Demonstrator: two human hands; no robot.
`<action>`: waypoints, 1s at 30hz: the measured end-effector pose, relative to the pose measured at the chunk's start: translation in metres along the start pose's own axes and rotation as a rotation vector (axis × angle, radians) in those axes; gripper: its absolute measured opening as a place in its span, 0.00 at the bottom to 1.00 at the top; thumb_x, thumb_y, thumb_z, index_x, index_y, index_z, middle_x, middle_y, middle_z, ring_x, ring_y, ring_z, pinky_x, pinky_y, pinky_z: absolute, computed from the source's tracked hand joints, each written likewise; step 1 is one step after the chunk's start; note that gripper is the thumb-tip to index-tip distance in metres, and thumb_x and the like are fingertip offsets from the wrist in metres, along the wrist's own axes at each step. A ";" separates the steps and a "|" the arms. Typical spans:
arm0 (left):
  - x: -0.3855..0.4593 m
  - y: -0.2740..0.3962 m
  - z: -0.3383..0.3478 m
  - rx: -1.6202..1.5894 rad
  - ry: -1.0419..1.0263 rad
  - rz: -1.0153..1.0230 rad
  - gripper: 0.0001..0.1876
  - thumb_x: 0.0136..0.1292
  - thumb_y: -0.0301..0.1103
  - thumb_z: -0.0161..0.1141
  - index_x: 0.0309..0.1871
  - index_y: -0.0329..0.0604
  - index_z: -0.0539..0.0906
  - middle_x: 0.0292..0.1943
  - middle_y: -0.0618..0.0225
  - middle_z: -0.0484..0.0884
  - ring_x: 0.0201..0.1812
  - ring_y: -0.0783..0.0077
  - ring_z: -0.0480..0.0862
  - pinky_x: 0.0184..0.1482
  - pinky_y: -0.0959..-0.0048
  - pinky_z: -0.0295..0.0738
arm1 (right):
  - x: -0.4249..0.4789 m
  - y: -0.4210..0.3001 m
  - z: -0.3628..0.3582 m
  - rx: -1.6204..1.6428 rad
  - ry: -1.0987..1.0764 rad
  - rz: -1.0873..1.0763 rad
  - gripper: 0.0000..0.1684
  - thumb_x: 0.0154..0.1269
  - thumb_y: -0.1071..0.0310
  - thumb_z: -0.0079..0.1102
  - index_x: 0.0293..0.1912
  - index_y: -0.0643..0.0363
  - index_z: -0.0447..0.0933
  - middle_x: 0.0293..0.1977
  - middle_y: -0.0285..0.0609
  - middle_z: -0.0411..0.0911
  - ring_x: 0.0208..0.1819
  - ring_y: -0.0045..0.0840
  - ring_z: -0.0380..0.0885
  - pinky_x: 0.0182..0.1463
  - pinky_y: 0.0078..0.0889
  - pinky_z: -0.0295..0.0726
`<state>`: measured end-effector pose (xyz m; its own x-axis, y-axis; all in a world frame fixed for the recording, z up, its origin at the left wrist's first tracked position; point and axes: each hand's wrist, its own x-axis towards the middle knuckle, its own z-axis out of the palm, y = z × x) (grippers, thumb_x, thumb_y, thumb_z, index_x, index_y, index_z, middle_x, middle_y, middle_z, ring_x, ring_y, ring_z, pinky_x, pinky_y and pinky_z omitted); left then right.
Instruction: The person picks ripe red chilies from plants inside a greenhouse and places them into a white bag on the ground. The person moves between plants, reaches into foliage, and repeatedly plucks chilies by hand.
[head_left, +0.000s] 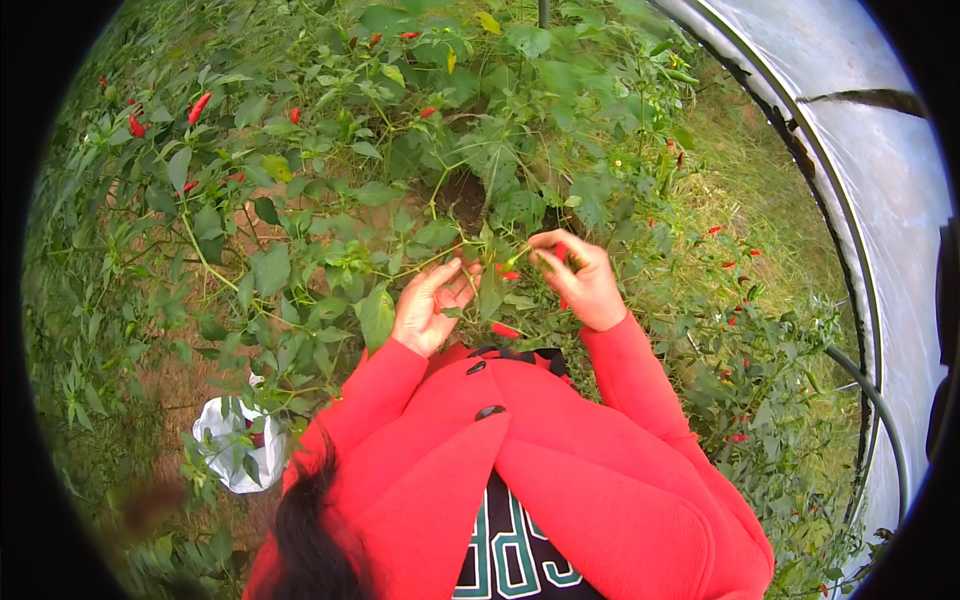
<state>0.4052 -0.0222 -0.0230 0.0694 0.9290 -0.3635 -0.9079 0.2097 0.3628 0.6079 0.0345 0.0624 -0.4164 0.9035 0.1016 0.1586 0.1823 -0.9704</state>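
Note:
My right hand holds red chili peppers against its palm. Its thumb and forefinger meet at a green stem tip beside a small green pepper. Opposite it, my left hand is curled around a thin branch of the chili plant, its fingers partly behind leaves. Between the two hands hang a leaf and a red chili. Lower down, another red chili hangs just above my red jacket.
A white plastic bag with something dark red inside stands on the soil at left, partly covered by leaves. More ripe chilies show among the foliage. To the right, a curved greenhouse pipe borders plastic sheeting.

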 end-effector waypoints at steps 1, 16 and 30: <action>-0.003 -0.001 0.001 0.022 -0.001 -0.009 0.10 0.68 0.27 0.59 0.50 0.36 0.77 0.48 0.60 0.83 0.50 0.68 0.83 0.55 0.68 0.78 | -0.003 0.001 0.002 -0.154 -0.073 -0.046 0.11 0.67 0.68 0.63 0.47 0.61 0.78 0.21 0.34 0.71 0.23 0.14 0.68 0.26 0.23 0.68; -0.014 0.000 0.003 0.199 -0.083 -0.224 0.07 0.70 0.35 0.59 0.46 0.46 0.78 0.23 0.78 0.69 0.21 0.85 0.64 0.26 0.83 0.57 | 0.002 0.030 0.030 0.044 0.004 0.125 0.12 0.66 0.64 0.66 0.41 0.62 0.77 0.23 0.33 0.76 0.22 0.13 0.71 0.25 0.20 0.69; -0.012 0.012 0.005 0.147 -0.126 -0.063 0.18 0.73 0.35 0.54 0.59 0.32 0.74 0.36 0.70 0.79 0.36 0.76 0.75 0.42 0.75 0.70 | -0.019 0.002 -0.022 0.600 0.103 0.151 0.13 0.73 0.60 0.55 0.33 0.57 0.73 0.22 0.31 0.69 0.18 0.12 0.63 0.20 0.15 0.60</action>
<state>0.3950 -0.0294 -0.0103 0.1837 0.9416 -0.2824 -0.8309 0.3022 0.4672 0.6361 0.0263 0.0634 -0.3351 0.9406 -0.0547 -0.3340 -0.1729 -0.9266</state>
